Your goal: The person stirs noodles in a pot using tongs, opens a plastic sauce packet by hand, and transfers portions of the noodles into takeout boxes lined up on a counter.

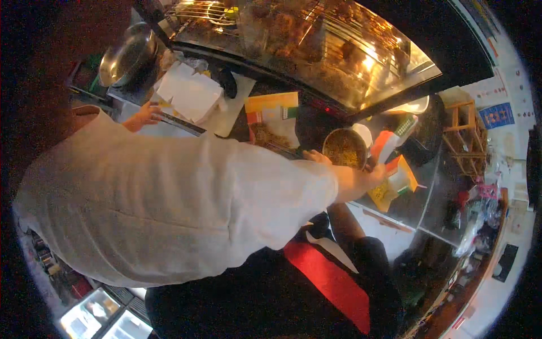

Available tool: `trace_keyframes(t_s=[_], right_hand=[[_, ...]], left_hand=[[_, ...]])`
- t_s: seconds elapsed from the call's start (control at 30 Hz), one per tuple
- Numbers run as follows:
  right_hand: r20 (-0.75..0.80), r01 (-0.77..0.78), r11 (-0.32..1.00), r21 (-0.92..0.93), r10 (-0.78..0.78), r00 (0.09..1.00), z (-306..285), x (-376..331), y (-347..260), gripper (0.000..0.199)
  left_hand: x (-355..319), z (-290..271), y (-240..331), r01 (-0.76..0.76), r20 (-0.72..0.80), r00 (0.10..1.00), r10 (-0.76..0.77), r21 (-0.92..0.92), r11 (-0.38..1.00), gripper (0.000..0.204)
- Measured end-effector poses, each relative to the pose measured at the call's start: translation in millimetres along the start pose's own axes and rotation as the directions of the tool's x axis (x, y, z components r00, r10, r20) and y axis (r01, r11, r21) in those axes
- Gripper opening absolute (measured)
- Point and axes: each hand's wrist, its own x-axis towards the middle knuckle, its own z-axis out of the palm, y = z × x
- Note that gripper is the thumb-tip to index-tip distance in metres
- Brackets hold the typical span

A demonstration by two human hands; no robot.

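Note:
A co-worker in a white shirt (169, 192) leans across in front of me and hides much of the counter. What looks like my right forearm (345, 220) rises from a black sleeve and passes behind that person's outstretched arm, so the hand is hidden. Fingers (317, 156) show beyond the arm, beside a round bowl (345, 148) of yellowish chopped food; whose they are I cannot tell. My left hand is out of sight. The co-worker's right hand (377, 174) is by a printed paper wrapper (395, 183) and a red-and-white item (385, 146). Their left hand (148, 114) is near white paper sheets (189, 93).
A lit glass-fronted oven (305, 45) with racks stands behind the counter. An open printed paper bag (274, 124) lies in front of it. A metal pan (130, 53) is at the far left. A wooden rack (466, 135) and plastic bags (480, 217) are on the right.

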Motion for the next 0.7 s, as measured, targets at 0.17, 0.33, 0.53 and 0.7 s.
trace_keyframes(t_s=[0.17,0.33,0.53,0.7], right_hand=[[0.285,-0.748,0.603,0.277,0.692,0.664,6,-45,-15,0.045],[0.228,-0.808,0.589,-0.021,0.789,0.570,-17,-26,-31,0.044],[0.300,-0.834,0.551,0.011,0.794,0.529,-18,-23,-32,0.045],[0.413,-0.851,0.523,-0.043,0.785,0.461,-2,-9,-28,0.045]], left_hand=[[11,26,-56,0.180,-0.118,0.975,-0.187,-0.065,0.982,0.020],[7,45,-106,0.272,-0.260,0.919,-0.297,-0.127,0.954,0.021],[4,47,-140,0.255,-0.359,0.888,-0.288,-0.136,0.957,0.030],[0,20,-47,0.312,-0.091,0.944,-0.317,-0.061,0.948,0.054]])
